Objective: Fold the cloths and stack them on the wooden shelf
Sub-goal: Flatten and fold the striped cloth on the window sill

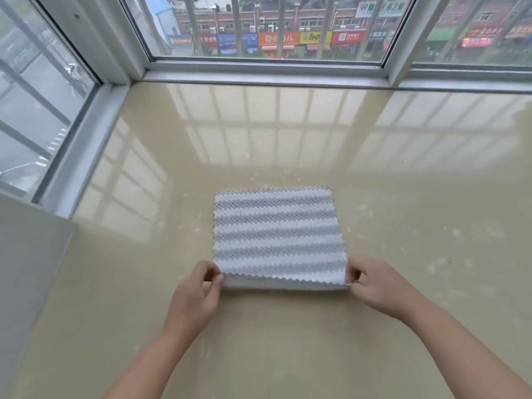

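A grey-and-white striped cloth with a zigzag edge lies spread flat on a glossy beige sill. Its near edge is lifted slightly off the surface. My left hand pinches the near left corner between thumb and fingers. My right hand pinches the near right corner the same way. No wooden shelf is in view.
Window frames run along the far side and the left side of the sill. A white wall panel stands at the near left. The sill stretches bare to the right and behind the cloth.
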### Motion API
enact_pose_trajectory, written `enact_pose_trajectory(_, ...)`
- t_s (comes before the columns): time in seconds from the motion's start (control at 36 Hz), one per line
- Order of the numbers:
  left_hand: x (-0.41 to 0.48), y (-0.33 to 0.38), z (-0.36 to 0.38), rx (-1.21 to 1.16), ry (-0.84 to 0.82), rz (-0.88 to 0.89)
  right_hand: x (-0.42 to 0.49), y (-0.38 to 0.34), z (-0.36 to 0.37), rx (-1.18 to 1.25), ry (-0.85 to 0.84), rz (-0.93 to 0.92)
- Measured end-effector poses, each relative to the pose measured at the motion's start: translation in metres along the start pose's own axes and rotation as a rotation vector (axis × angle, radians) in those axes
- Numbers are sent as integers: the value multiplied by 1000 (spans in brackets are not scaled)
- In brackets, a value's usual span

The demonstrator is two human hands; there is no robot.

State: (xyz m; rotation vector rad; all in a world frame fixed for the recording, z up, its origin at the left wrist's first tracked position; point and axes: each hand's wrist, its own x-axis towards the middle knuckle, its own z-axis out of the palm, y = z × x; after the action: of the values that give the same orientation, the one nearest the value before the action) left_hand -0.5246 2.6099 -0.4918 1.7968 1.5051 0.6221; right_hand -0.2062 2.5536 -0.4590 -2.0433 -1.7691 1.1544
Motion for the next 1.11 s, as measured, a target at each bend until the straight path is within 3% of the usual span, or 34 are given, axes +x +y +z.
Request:
enact_pose_trajectory(0.25,-11,-20,-14,285,-71,232,3,-21,6,-220,-239,50)
enact_pose_trajectory(0.33,-6,-15,-10,418,25,340,7,-23,20,-267,0,29)
enact_pose_trajectory(0.44,13,4,14,473,147,465,25,-36,54,-280,398,-163)
enact_pose_trajectory(0.5,23,15,34,489,127,461,39,-52,71,-308,462,-197)
enact_pose_trajectory(0.67,20,7,87,495,-100,328,68,-65,132,-290,446,-166)
enact_pose_trajectory(0.94,17,5,88,650,-113,259,61,-37,129,-451,416,-120)
enact_pose_trajectory(1.11,14,-5,69,679,-134,229,49,-8,108,-461,412,19)
